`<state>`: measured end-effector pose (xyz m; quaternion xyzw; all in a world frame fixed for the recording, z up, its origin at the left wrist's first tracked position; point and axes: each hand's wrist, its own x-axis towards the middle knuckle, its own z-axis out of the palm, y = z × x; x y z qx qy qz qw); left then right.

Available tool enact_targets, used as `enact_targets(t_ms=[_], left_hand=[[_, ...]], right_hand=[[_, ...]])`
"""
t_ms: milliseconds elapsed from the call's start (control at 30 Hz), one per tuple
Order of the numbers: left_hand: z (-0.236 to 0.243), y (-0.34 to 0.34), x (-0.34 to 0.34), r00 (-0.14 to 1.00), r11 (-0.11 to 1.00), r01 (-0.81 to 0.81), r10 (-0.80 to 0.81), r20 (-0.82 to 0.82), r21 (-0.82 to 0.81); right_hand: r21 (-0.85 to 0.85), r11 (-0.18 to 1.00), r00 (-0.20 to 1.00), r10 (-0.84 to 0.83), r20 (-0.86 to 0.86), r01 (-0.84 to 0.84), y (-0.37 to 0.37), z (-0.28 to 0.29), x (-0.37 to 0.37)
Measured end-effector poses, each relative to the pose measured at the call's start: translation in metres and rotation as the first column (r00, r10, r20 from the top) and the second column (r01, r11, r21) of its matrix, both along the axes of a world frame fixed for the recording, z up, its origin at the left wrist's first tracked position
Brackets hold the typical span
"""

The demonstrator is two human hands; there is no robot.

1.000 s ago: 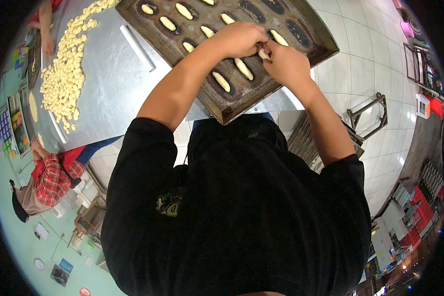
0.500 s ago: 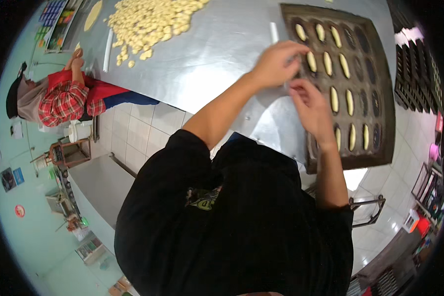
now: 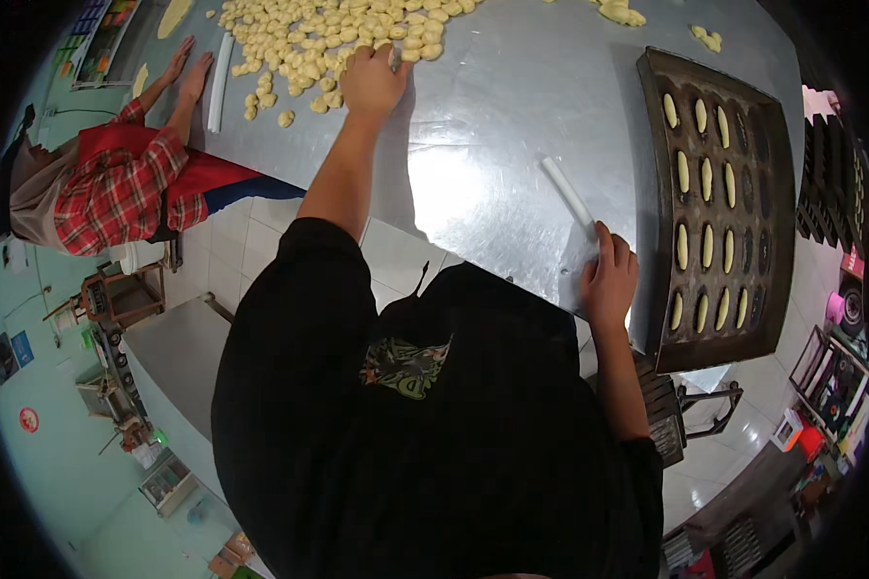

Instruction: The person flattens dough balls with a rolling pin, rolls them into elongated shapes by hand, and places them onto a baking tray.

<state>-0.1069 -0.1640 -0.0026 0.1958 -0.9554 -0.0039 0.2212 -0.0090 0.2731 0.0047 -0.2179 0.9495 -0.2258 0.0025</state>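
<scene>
My left hand [image 3: 372,85] is at the near edge of a heap of small pale-yellow dough pieces [image 3: 304,43], its fingers bent and closed around a dough piece at the fingertips. By the table's front edge, my right hand [image 3: 610,280] grips the near end of a slim white rolling pin [image 3: 568,193], which lies slanted on the metal table [image 3: 483,106]. To the right of that hand stands a dark baking tray [image 3: 654,212] with long hollows. Slender rolled dough strips [image 3: 707,180] fill three of its columns; other hollows on its right side hold nothing.
Across the table at left, a person in a red checked shirt [image 3: 116,198] presses both hands on the table near another white rolling pin [image 3: 220,82]. More dough [image 3: 621,12] lies at the far edge. Dark stacked trays [image 3: 826,179] stand at right.
Both hands have left the tray. My left hand has moved left to the dough heap, and my right hand down to the rolling pin. The tray shows an added strip in its nearer rows.
</scene>
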Motion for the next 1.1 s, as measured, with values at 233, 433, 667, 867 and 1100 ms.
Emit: enact_targets(t_ms=[233, 433, 667, 867, 1100], left_hand=[[0.009, -0.04, 0.034, 0.991, 0.987, 0.134, -0.135, 0.004, 0.089], [0.026, 0.106, 0.048, 0.901, 0.383, 0.422, -0.278, -0.333, 0.822], [0.01, 0.218, 0.09, 0.71, 0.669, 0.567, -0.693, 0.127, 0.48], [0.015, 0.193, 0.107, 0.58, 0.522, 0.687, -0.813, 0.05, 0.506], [-0.018, 0.193, 0.053, 0.841, 0.846, 0.493, -0.523, 0.137, 0.205]], right_hand=[[0.036, 0.998, 0.98, -0.062, 0.187, 0.056, 0.004, 0.018, 0.014], [-0.134, 0.946, 0.824, -0.18, 0.537, 0.294, 0.03, 0.014, 0.008], [-0.224, 0.942, 0.914, -0.155, 0.374, 0.251, 0.016, 0.029, -0.008], [0.188, 0.95, 0.967, 0.236, 0.093, -0.25, -0.018, 0.028, -0.016], [0.233, 0.964, 0.988, 0.146, -0.049, -0.131, -0.061, -0.016, -0.064]])
